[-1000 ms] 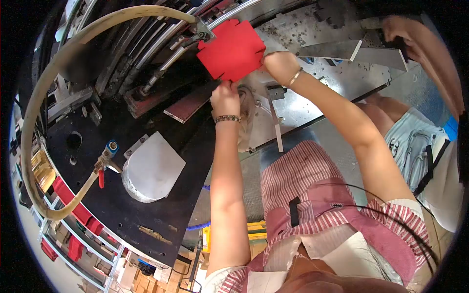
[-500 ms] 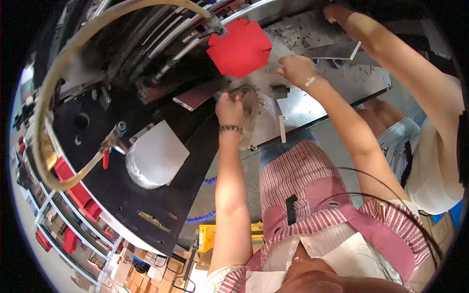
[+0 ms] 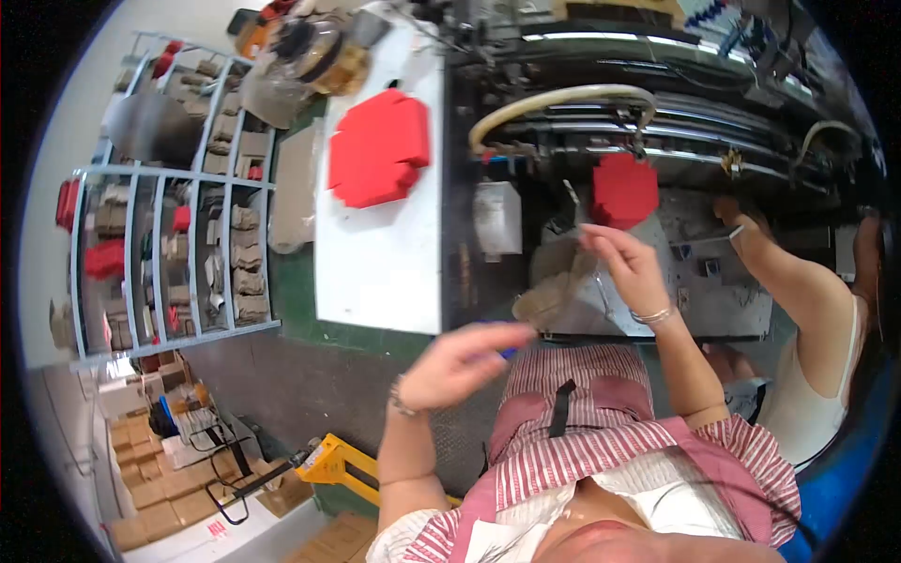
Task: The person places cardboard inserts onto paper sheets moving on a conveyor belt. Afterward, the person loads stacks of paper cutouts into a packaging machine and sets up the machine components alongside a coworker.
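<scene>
My left hand [image 3: 465,364] is raised over the floor in front of the white table, fingers stretched out and a little blurred, holding nothing. Near the machine, my right hand [image 3: 627,270] has its fingers apart, just below a red cut sheet [image 3: 626,190] with notched corners; hand and sheet look slightly apart. That sheet lies at the machine, under the end of a curved hose [image 3: 563,97]. On the white table [image 3: 380,281] rests a stack of red notched sheets [image 3: 380,148].
Shelving [image 3: 199,175] with grey and red pieces stands at the left. A yellow pallet truck [image 3: 328,462] and cardboard boxes [image 3: 150,469] are at the lower left. At the right, a co-worker's arm [image 3: 774,266] reaches to the metal worktop [image 3: 723,305].
The view has swung left, bringing the white table and red stack into sight. Both my hands have come away from the red sheet; my left hand has moved left and opened.
</scene>
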Demonstrator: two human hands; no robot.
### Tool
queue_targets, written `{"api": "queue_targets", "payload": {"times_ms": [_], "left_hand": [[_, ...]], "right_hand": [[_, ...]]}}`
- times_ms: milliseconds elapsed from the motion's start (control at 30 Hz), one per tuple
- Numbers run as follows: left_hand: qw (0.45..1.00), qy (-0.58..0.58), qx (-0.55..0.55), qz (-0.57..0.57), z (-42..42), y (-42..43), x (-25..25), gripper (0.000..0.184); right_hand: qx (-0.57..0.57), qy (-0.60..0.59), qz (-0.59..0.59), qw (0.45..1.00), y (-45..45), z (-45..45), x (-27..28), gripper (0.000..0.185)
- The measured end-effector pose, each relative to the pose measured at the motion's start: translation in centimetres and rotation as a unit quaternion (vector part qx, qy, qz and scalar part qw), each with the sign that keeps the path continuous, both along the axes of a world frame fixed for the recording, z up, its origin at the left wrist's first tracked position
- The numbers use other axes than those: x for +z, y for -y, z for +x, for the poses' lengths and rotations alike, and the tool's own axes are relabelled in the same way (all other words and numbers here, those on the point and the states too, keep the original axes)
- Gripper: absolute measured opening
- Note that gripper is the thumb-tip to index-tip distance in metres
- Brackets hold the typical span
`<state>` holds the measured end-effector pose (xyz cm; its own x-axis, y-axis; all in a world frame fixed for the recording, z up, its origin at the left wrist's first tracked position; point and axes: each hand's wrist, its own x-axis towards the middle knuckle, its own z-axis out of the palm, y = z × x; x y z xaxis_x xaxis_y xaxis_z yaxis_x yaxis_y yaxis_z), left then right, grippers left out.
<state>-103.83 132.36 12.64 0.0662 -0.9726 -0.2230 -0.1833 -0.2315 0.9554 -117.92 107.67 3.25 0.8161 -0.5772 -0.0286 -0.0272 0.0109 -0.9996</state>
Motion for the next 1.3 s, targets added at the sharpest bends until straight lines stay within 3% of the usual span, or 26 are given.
{"api": "queue_targets", "payload": {"times_ms": [67,133,200,267,333,367,433,467,500,567,667,733,800,867,900,967,1167,1233,1300], "left_hand": [[0.944,0.010,0.299,-0.138,3.4,-2.4,1.2,0.040],[0.880,0.077,0.412,-0.223,11.3,-1.0,3.4,0.049],[0.824,0.149,0.517,-0.178,18.7,-0.8,0.7,0.057],[0.831,0.188,0.511,-0.114,26.7,0.3,-3.9,0.064],[0.856,0.030,0.498,-0.134,29.6,3.0,-6.4,0.060],[0.858,0.028,0.492,-0.145,29.4,3.7,-5.5,0.060],[0.880,0.187,0.426,-0.101,27.9,4.5,-3.7,0.047],[0.881,0.187,0.422,-0.101,27.5,4.9,-4.0,0.047],[0.883,0.208,0.407,-0.106,27.4,5.3,-4.9,0.044],[0.876,0.260,0.383,-0.132,25.9,6.2,-4.9,0.043],[0.893,0.225,0.367,-0.129,23.1,5.3,-4.8,0.052],[0.902,0.009,0.405,-0.151,19.7,3.9,-4.2,0.062],[0.910,-0.026,0.405,-0.091,15.3,1.5,0.0,0.066],[0.911,-0.149,0.357,-0.145,13.5,-0.2,0.1,0.065],[0.915,-0.152,0.347,-0.135,11.8,-0.7,0.8,0.065],[0.908,-0.340,0.225,-0.095,7.8,-1.2,2.1,0.060],[0.941,-0.203,0.238,-0.130,-1.2,6.0,-4.6,0.054],[0.923,-0.262,0.277,-0.053,-1.8,11.3,-8.5,0.052],[0.910,-0.285,0.301,-0.022,-1.7,16.7,-14.5,0.038]], "right_hand": [[0.079,0.042,0.007,0.996,-3.0,3.9,2.8,0.032],[0.083,0.076,0.002,0.994,-5.1,10.4,5.2,0.043],[0.043,0.073,-0.001,0.996,-6.1,15.0,5.8,0.059],[-0.015,0.022,0.014,1.000,-6.4,19.7,5.6,0.070],[0.057,-0.087,0.045,0.993,-5.2,22.9,6.5,0.068],[-0.106,-0.099,-0.007,0.989,-5.9,25.8,3.9,0.069],[-0.080,-0.119,0.024,0.989,-5.4,26.1,6.6,0.067],[-0.045,-0.145,0.064,0.986,-5.4,26.2,7.5,0.065],[-0.026,-0.043,0.110,0.993,-4.9,27.1,5.6,0.057],[-0.064,-0.014,0.122,0.990,-4.2,26.4,4.6,0.045],[-0.101,0.029,0.182,0.978,-5.4,22.7,5.3,0.040],[-0.080,0.085,0.254,0.960,-6.5,18.9,6.2,0.042],[-0.058,0.156,0.237,0.957,-8.7,14.9,7.0,0.040],[-0.047,0.145,0.255,0.955,-10.2,10.1,8.4,0.040],[-0.011,0.138,0.263,0.955,-10.3,8.1,8.8,0.040],[-0.035,0.124,0.278,0.952,-10.1,4.5,8.2,0.040],[-0.066,-0.031,0.350,0.934,-2.5,-3.3,5.3,0.037],[-0.094,-0.105,0.339,0.930,1.6,-3.9,2.1,0.033],[-0.105,-0.165,0.309,0.931,6.1,-3.8,-1.2,0.033]]}}
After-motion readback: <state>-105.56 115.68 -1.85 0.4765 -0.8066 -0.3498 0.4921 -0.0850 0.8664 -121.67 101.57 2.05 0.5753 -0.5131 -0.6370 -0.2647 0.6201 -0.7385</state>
